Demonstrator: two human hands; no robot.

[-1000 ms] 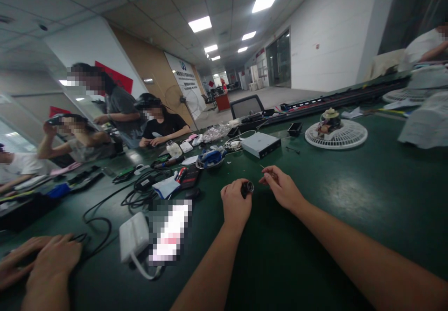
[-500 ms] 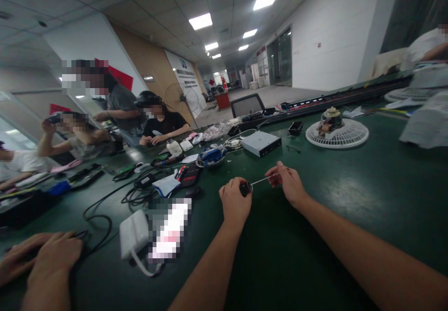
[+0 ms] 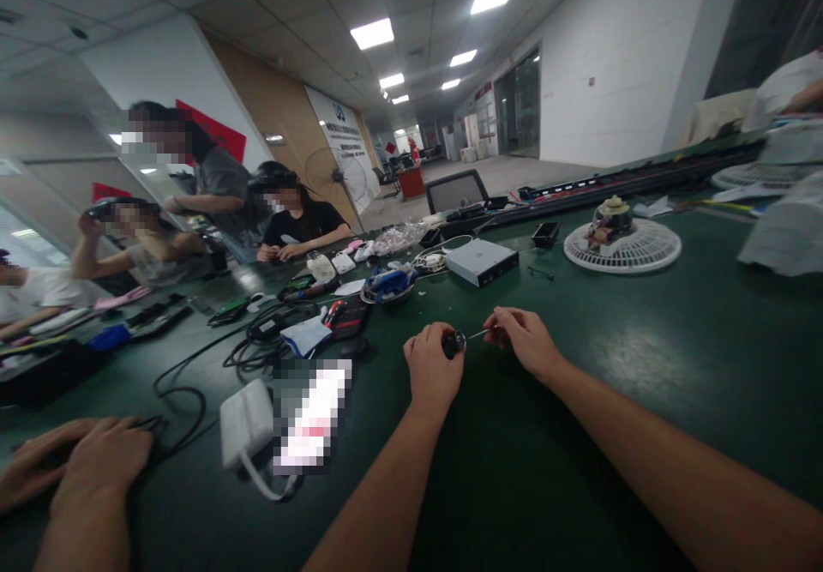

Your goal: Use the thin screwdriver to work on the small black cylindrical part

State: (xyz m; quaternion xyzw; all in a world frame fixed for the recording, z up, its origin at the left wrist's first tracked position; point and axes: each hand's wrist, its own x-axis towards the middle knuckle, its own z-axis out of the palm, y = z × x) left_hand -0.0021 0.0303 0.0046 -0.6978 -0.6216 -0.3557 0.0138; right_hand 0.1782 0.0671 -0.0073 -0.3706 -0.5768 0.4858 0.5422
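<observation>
My left hand (image 3: 432, 364) is wrapped round a small round black object (image 3: 453, 344) with a shiny rim; I cannot make out its kind. From the object's right side a thin, light metallic rod (image 3: 477, 334) runs to my right hand (image 3: 522, 337). The right fingertips and thumb pinch the rod's far part, which they hide. Both hands are above the green table (image 3: 617, 435), a short gap apart.
Beyond my hands lie a grey disc drive (image 3: 482, 261), a blue-and-white object (image 3: 388, 285) and a white fan grille (image 3: 622, 246) carrying a motor. To the left are a white adapter (image 3: 247, 424), black cables (image 3: 193, 394) and another person's hands (image 3: 103, 460). Several people are across the table.
My right hand has moved left, nearer my left hand, and its fingers are more bent. Less of the rod shows between them. The left hand has hardly moved.
</observation>
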